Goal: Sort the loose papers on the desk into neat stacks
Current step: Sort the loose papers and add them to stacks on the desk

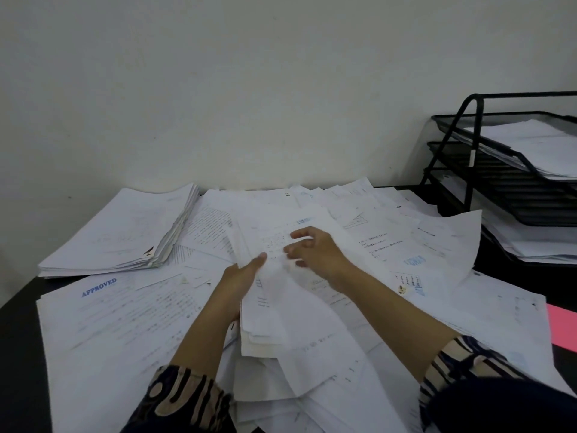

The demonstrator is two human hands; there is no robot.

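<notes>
Scene: I look down on a desk (18,323) buried in loose papers (406,245), one stack (118,232) already squared at far left.
Left hand (240,276): I grip a sheaf (271,310) by its left edge, thumb on top, fingers hidden beneath.
Right hand (315,251): fingers loosely curled over the sheaf's top sheet, tips touching it; a pinch I cannot confirm.
Sheaf: at the desk's middle, raised off the mess, between both hands.
Doing it well: I judge the edges need tapping flush before the sheaf joins the stack.
Risk: bottom sheets look fanned and may slip.
Right edge: a tray rack (499,170) holds more sheets.
</notes>
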